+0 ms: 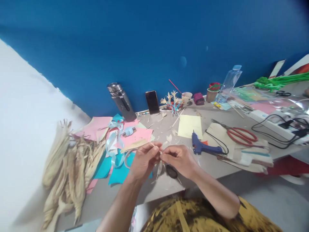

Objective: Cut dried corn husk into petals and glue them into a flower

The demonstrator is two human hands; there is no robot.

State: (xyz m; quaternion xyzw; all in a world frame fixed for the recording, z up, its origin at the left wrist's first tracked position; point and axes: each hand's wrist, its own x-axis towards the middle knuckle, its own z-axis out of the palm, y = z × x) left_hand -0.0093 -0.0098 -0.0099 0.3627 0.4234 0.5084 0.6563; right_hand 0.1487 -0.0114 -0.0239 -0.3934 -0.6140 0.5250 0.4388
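Over the front of the table, my left hand (pixel 146 158) and my right hand (pixel 180 158) meet fingertip to fingertip. Both are closed in a pinch on a thin pale strip (pixel 152 144), mostly covered by the fingers; its exact kind is too small to tell. Under them on the table lies a dark oval object (pixel 171 171). Pale petal-shaped scraps (pixel 169 138) are scattered just beyond my fingers. A blue glue gun (pixel 205 147) rests to the right of my right hand. Left of my left hand are a curled light-blue ribbon (pixel 111 145) and blue paper (pixel 119 174).
Dried corn husks (pixel 72 174) hang over the table's left end. Along the wall stand a thermos (pixel 123 103), a phone (pixel 152 102), husk flowers (pixel 172 101), a paper cup (pixel 186 97) and a plastic bottle (pixel 228 85). Red-handled scissors (pixel 241 135) and a power strip (pixel 270 122) lie right.
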